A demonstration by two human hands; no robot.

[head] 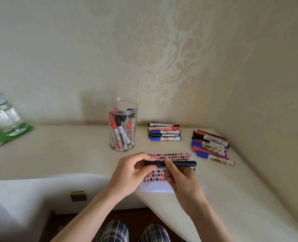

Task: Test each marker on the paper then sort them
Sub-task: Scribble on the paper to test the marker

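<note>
A black marker (pixel 183 163) lies level in the air above the paper (pixel 172 155), held at both ends. My left hand (pixel 132 173) pinches its left end, where the cap is. My right hand (pixel 181 180) grips the barrel from below. The white paper carries rows of red and black test marks and is partly hidden by my hands. A clear plastic jar (pixel 122 124) behind it holds several red and black markers standing upright. Two sorted groups lie on the table: a stack of markers (pixel 164 131) at the back and a fanned row of markers (pixel 211 144) to the right.
A glass water bottle (pixel 2 112) stands on a green mat (pixel 12 132) at the far left. The cream table (pixel 57 154) meets the patterned wall behind. Its front edge curves in near my legs, with a small dark box (pixel 78 196) below.
</note>
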